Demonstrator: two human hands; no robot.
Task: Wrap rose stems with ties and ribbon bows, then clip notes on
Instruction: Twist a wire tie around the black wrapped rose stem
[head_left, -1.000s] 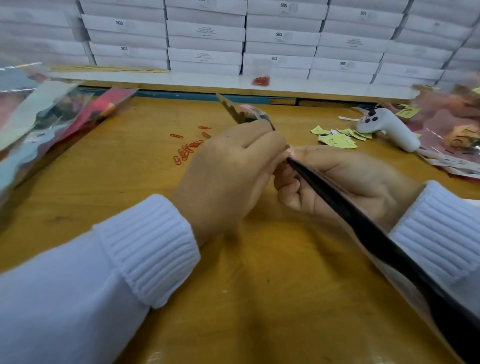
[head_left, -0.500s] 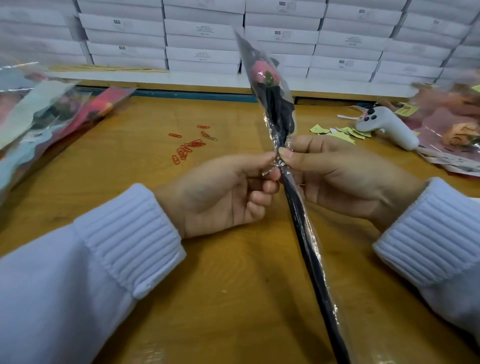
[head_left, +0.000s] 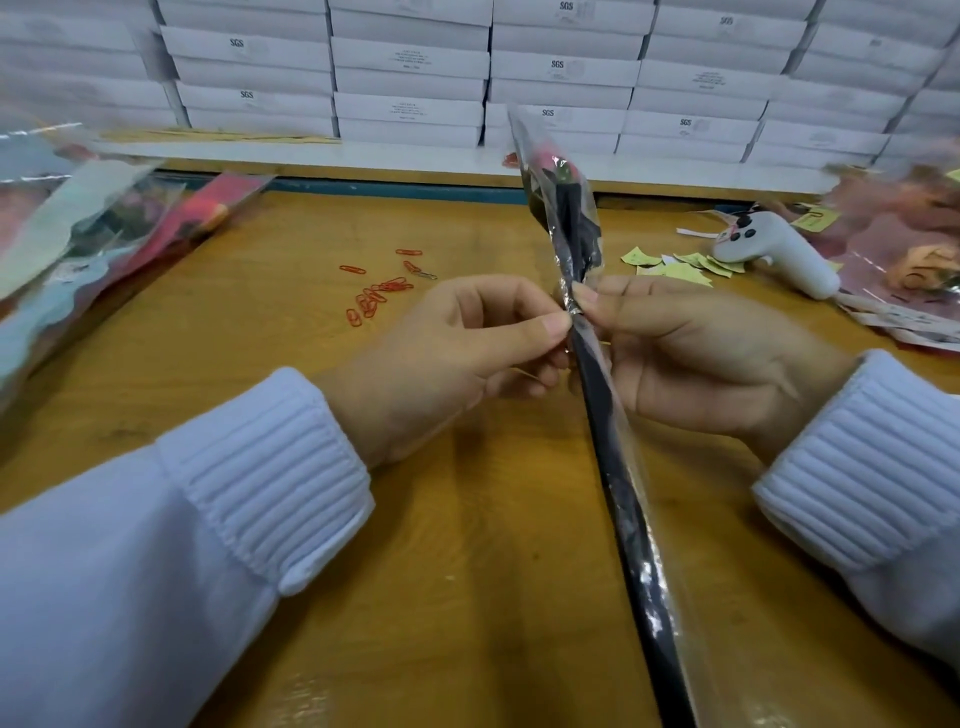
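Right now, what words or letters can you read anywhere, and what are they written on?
"SGS": on several of the stacked white boxes at the back.
Small print on other box labels: too small to read.
Yellow notes: no writing I can make out.
Paper strips at the far right: print too blurred to read.
Wrapped rose: no writing visible.

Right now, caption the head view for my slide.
Left hand and right hand pinch the wrapped rose over the table, paper clips beyond.
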